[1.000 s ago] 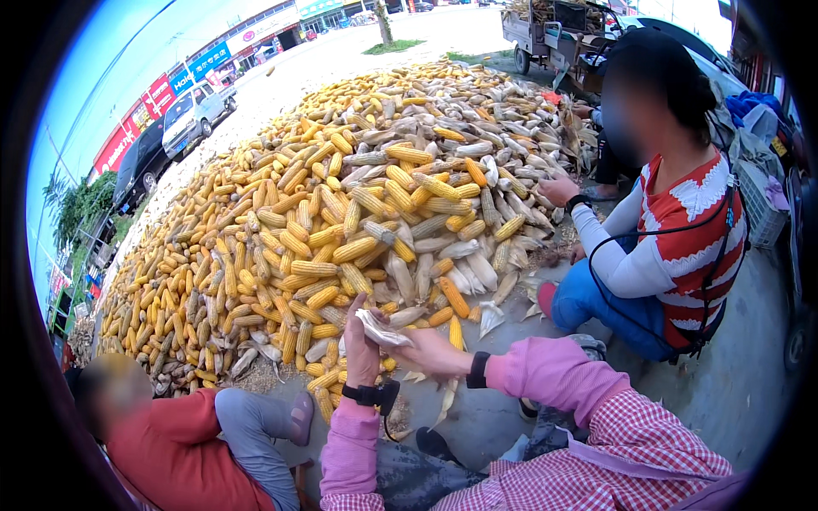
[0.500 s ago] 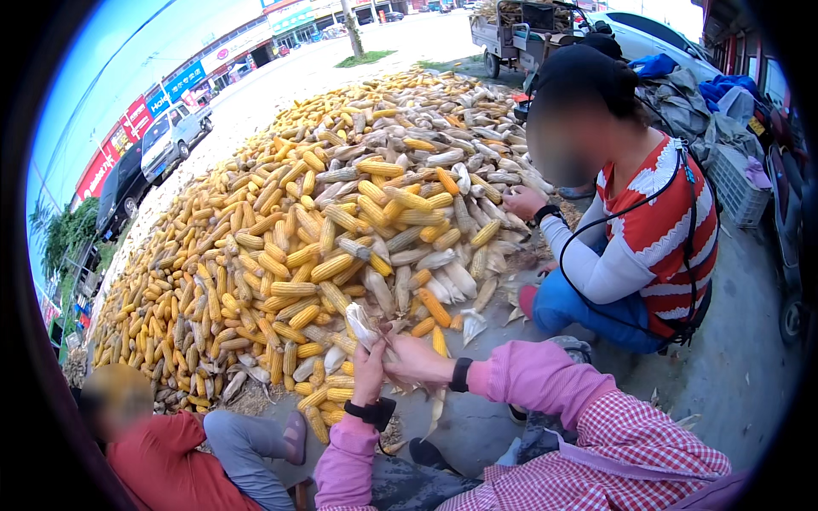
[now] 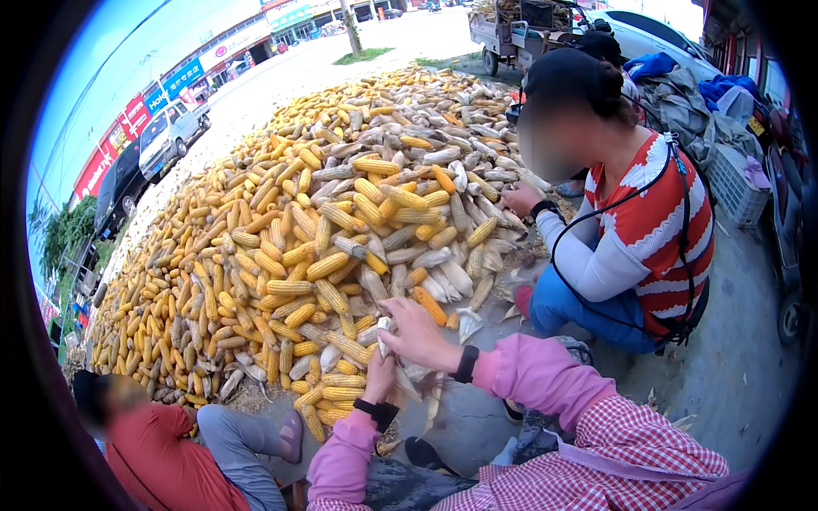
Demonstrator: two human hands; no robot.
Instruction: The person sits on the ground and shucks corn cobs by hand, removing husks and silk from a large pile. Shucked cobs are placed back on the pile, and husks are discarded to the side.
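- Your right hand (image 3: pixel 417 335) has moved from beside your left hand (image 3: pixel 380 376) to just beyond it since the earlier frame.
- Your left hand is wrapped round the lower part of a pale corn husk (image 3: pixel 385 330), which sticks out past its fingers.
- Your right fingers are at the husk's upper end; whether they pinch it, you cannot tell.
- Beyond the grip spreads a corn pile (image 3: pixel 281 255), mostly yellow.
- Well right of the grip is a person in stripes (image 3: pixel 660 230); left, a person in red (image 3: pixel 175 460).
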